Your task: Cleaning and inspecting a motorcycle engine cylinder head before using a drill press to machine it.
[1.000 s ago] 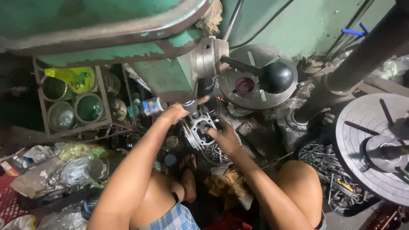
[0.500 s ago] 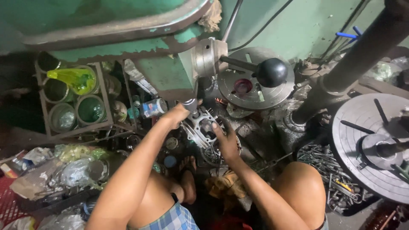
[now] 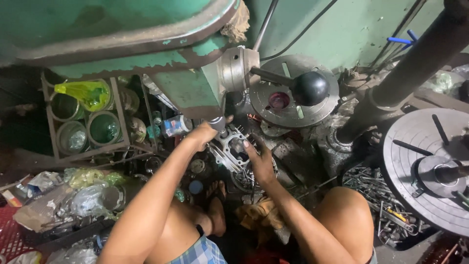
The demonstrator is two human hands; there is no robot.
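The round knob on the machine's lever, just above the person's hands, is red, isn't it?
Not quite. The head view shows the round knob on the lever is black, not red. It does sit just above the hands: the left hand is by the chuck, and the right hand rests on the finned metal part.

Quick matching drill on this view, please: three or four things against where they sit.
1 left hand
2 right hand
3 black ball knob
4 yellow bag

a in the rack of tins, far left
b at the end of the lever, right of the green machine
c on the finned metal part
d up at the small metal chuck

Pairs: 1-d, 2-c, 3-b, 4-a
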